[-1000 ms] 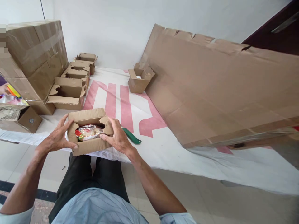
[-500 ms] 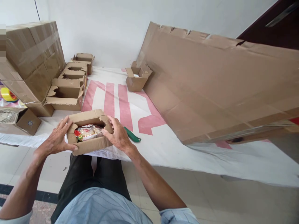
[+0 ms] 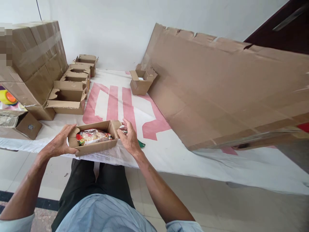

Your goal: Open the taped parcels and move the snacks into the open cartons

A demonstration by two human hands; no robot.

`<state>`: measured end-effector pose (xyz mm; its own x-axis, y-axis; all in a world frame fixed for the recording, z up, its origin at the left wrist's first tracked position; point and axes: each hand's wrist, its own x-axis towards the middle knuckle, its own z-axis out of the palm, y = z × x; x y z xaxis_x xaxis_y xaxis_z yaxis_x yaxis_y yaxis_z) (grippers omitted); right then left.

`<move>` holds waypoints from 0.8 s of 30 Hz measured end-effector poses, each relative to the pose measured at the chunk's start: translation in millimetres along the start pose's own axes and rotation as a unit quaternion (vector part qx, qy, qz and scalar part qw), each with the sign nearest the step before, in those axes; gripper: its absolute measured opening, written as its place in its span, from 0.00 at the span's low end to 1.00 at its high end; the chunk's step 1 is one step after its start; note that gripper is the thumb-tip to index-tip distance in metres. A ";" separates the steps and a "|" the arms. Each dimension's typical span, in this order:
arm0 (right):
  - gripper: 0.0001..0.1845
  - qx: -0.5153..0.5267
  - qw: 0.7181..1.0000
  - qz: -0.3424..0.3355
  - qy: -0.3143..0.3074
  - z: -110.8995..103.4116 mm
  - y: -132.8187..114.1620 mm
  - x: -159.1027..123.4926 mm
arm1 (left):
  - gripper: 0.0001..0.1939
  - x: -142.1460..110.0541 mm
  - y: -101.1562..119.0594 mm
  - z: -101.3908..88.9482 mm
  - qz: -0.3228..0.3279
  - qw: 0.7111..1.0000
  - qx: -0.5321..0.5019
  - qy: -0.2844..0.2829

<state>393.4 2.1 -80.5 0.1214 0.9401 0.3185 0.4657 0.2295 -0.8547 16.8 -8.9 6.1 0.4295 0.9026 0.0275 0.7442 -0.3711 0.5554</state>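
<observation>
A small open cardboard box (image 3: 96,149) rests at the table's front edge. Inside lies a clear plastic packet (image 3: 93,136) with red and green print and pale contents. My left hand (image 3: 59,141) is closed around the box's left end, thumb on the near wall and fingers at the far corner. At the opposite end, my right hand (image 3: 129,137) grips the short end flap, which is folded outward, between thumb and fingers. A curved green object (image 3: 141,144) lies on the cloth, mostly hidden behind my right hand.
Several open boxes (image 3: 66,108) stand in a row beside stacked large cartons (image 3: 36,58) at left. Another box (image 3: 141,86) sits further back, against a big leaning cardboard sheet (image 3: 217,90). A yellow tape roll (image 3: 8,97) is at far left. White cloth (image 3: 169,161) covers the table.
The box's right end flap has swung outward, and the long flaps no longer stand out as before. My right hand has moved slightly right; my left hand keeps its hold.
</observation>
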 end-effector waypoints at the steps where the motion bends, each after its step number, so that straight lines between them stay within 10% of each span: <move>1: 0.35 -0.010 1.000 -0.002 -0.004 0.7 2.4 -2.0 | 0.62 2.8 -2.1 -2.0 0.005 1.000 -0.002 -0.003; 15: 0.15 -0.138 0.971 -0.188 -0.051 -13.0 -40.0 6.2 | 0.71 -2.6 -7.1 3.7 0.023 0.999 -0.042 0.002; 24: 0.10 -0.216 0.916 -0.220 -0.256 -19.1 -79.5 17.8 | 0.70 -4.3 -9.5 15.7 0.009 0.997 -0.064 0.031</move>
<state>375.2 -4.2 1.0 -0.5381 0.8003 0.2644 0.6871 0.5982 -0.4123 15.9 -12.6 -12.3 0.4069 0.9093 0.0877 0.6641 -0.3604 0.6551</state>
